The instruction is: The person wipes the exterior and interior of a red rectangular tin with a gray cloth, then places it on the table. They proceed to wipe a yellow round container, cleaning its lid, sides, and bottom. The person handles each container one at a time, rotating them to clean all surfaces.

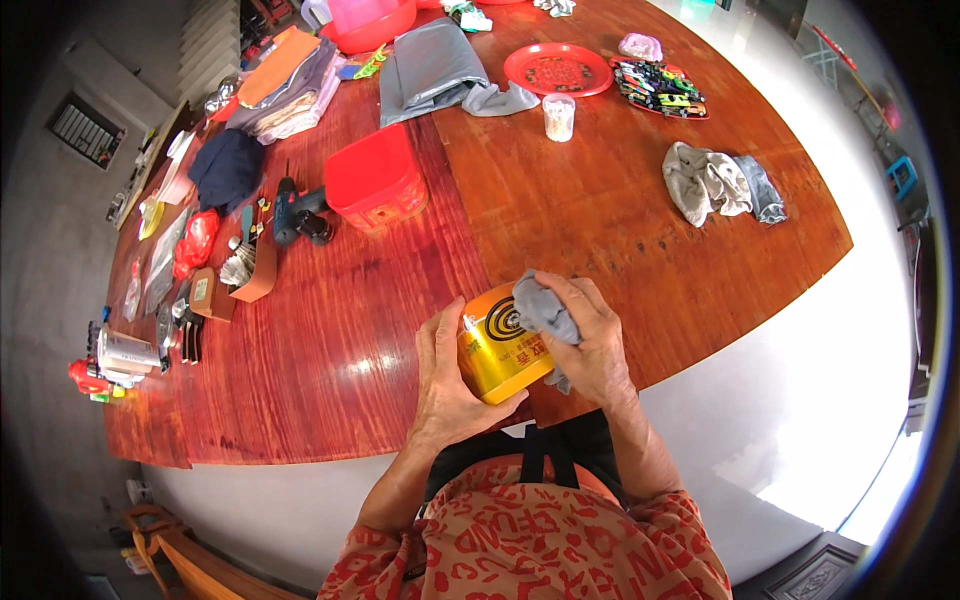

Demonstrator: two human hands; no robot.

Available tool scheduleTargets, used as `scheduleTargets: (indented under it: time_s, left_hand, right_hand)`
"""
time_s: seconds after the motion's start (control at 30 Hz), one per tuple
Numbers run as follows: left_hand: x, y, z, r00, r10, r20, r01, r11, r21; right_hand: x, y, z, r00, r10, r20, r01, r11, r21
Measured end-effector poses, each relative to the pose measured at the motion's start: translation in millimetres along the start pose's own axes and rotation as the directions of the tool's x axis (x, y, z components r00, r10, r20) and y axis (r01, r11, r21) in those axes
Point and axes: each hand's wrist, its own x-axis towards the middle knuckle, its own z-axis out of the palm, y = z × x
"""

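Close to my body, at the table's near edge, my left hand (446, 388) grips a shiny yellow-orange mosquito coil box (492, 362) by its left side and lower edge. A black spiral is printed on the face turned up toward me. In my right hand (597, 352) is a bunched grey cloth (543, 306), pressed against the box's upper right part. A loose end of the cloth hangs below that hand. The fingers of my right hand are wrapped round the cloth and partly hide the box's right side.
The wooden table (390, 290) holds a red lidded box (375, 175), a cordless drill (297, 212), a beige cloth (702, 183), a white cup (559, 118), a red round tray (558, 70) and a tray of toy cars (660, 88). Folded fabrics (290, 90) lie at the far left.
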Motion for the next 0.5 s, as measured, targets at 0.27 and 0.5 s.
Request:
scheduleTargets:
  time_s: [0.27, 0.5]
  left_hand:
    - [1, 10, 3, 1.0, -0.016, 0.017, 0.016, 1.0, -0.01]
    - [2, 15, 12, 0.998, 0.057, -0.011, -0.057, 0.998, 0.019]
  right_hand:
    - [-7, -20, -8, 0.974, -0.223, 0.045, 0.227, 0.962, -0.152]
    - [-4, -21, -10, 0.983, -0.183, 0.019, 0.183, 0.965, -0.189]
